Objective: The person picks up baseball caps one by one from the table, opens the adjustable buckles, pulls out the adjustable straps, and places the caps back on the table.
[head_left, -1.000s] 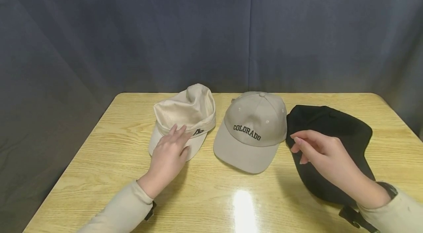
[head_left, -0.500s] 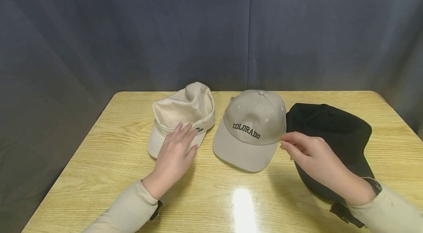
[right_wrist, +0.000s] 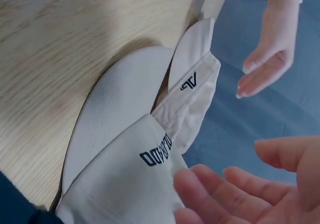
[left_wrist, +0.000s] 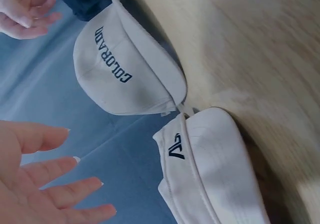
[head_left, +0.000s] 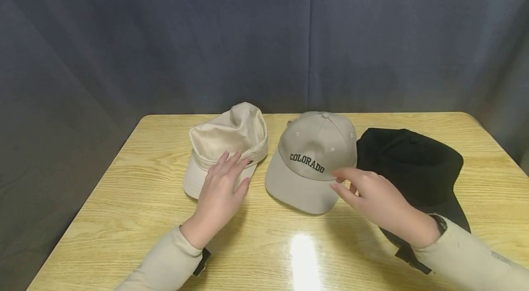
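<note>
Three caps lie on the table: a cream cap [head_left: 231, 137] at left, a grey-beige COLORADO cap [head_left: 316, 144] in the middle, a black cap [head_left: 409, 162] at right. The left hand [head_left: 220, 197] hovers above the cream cap's brim with fingers spread; the left wrist view shows a gap between them. Over the right edge of the COLORADO cap's brim is the right hand [head_left: 374, 199], its fingers loosely bent and holding nothing. In the right wrist view that hand [right_wrist: 250, 189] is beside the COLORADO cap [right_wrist: 125, 184]; whether it touches is unclear.
The wooden table [head_left: 136, 199] has a bright light reflection near its front. A dark grey-blue curtain [head_left: 248, 34] hangs behind it and along the left side. Light sleeves with dark wrist straps cover both forearms.
The right hand has moved left, from over the black cap to the COLORADO cap's brim. The left hand has shifted slightly right with its fingers more spread. The caps have not visibly moved.
</note>
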{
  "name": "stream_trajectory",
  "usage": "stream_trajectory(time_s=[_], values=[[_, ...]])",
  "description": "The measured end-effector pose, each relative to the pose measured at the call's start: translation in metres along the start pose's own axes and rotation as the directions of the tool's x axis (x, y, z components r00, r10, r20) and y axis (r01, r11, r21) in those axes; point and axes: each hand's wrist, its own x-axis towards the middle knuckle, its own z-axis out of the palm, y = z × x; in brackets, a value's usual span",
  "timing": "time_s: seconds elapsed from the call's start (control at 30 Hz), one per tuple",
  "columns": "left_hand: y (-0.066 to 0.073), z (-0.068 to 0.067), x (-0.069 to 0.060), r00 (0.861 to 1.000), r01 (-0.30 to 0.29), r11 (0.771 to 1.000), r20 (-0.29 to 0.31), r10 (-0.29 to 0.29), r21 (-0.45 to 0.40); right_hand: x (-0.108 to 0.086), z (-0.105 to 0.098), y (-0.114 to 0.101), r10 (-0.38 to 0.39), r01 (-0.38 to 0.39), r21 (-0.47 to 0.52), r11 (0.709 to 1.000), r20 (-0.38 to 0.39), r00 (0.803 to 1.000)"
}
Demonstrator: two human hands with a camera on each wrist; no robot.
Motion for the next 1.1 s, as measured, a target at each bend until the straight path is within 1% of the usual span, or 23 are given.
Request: stream_trajectory(time_s=[0.1,0.3,0.4,0.57,0.8,0.9,1.1], values=[[0.002,-0.002,0.001,1.0,0.004,1.0,0.003,-0.004,-0.009,0.003,0.003,-0.003,0.004,-0.003,-0.014,1.0,0.04,0.999],[0.004,-0.007,0.004,0.999,0.044,0.999,-0.018,-0.045,-0.026,0.006,0.01,-0.003,-0.016,0.02,-0.059,0.998,0.067,0.998],[0.004,-0.008,0.005,0.998,0.053,0.998,-0.024,-0.054,-0.036,0.008,0.014,-0.002,0.0,0.009,-0.081,0.997,0.105,0.995],[0.005,-0.008,0.005,0.999,0.037,0.998,-0.031,-0.038,-0.051,0.012,0.022,-0.004,0.023,0.0,-0.13,0.992,0.174,0.984],[0.006,-0.004,0.003,1.0,0.008,0.999,-0.03,-0.009,-0.042,0.015,0.031,-0.008,0.001,0.043,-0.214,0.976,0.203,0.979],[0.006,-0.004,0.003,0.999,0.003,0.999,-0.034,-0.005,-0.042,0.017,0.035,-0.009,0.005,0.048,-0.231,0.972,0.224,0.974],[0.007,-0.003,0.003,1.0,0.01,0.999,-0.027,-0.011,-0.046,0.022,0.045,-0.009,-0.035,0.107,-0.288,0.952,0.245,0.969]])
